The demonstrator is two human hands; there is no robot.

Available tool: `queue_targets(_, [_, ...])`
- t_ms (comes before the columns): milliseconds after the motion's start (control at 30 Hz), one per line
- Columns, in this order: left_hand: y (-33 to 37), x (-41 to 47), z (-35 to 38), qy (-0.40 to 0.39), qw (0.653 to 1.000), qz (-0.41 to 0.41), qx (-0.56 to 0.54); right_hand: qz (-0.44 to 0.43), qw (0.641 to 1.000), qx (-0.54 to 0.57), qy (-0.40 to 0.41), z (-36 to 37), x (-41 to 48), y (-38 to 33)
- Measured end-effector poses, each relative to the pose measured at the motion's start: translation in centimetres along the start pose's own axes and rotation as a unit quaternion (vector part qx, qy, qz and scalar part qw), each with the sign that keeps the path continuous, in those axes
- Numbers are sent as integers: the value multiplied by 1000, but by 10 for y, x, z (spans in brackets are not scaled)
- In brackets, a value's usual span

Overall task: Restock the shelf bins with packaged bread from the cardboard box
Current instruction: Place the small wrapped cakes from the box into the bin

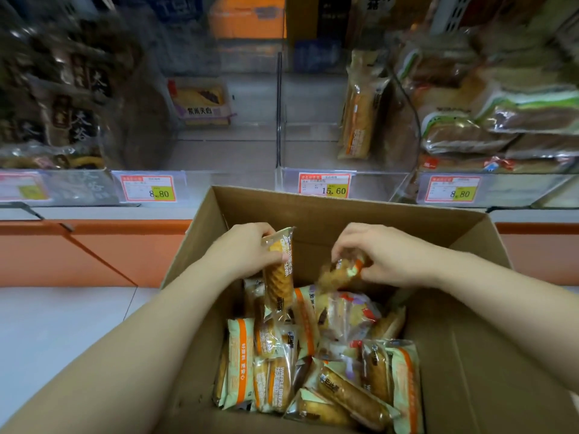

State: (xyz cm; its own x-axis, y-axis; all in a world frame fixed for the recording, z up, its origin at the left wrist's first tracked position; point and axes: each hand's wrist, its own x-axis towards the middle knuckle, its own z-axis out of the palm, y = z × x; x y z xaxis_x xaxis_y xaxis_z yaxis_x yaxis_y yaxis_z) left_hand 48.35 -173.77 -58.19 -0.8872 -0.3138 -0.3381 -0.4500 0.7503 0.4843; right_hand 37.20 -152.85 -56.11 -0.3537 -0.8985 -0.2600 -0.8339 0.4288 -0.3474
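Packet pick from the carton. The left hand (pixel 250 249) grips the top end of an upright waffle bread packet (pixel 278 277), its fingers curled round the wrapper. The right hand (pixel 387 255) pinches a second packet (pixel 341 272), which is motion-blurred, so its label cannot be read. Both packets hang over the far half of the cardboard box (pixel 470 355).

The step in hand appears to be the lift-out. It is probably best done by holding each packet by its body rather than its sealed edge, raising it clear of the box rim, and checking the label against the bin before placing.

The box holds a loose pile of packets (pixel 313 371), mostly orange-striped, lying at mixed angles, with a few purple-marked ones among them.

Beyond the box, the bin tagged 15.60 (pixel 324 184) holds a few similar packets (pixel 360 114) standing against its right wall and looks the likely target. The bin tagged 8.80 (pixel 148 189) holds one purple-labelled packet (pixel 200 101). The right bin (pixel 488 189) is stacked with bagged loaves (pixel 501 120).
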Motion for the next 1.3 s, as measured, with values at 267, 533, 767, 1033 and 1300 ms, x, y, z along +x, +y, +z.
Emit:
queue_targets(267, [27,-20,-50,49,998,22,-12,-32,994,76,75,-50,-43,-11])
queue_targets(533, [46,-34,-97,62,997,49,-19,-66,978,80,180,-101,-48,-16])
queue_targets(767, [86,-39,-136,131,982,124,-47,-60,956,127,259,-155,-58,-20])
queue_targets(1033, [106,-25,-142,257,935,154,-186,-72,922,190,329,-175,-62,-20])
queue_targets(1300, [96,-19,-116,144,805,62,-573,-14,798,491,351,-148,-43,-11])
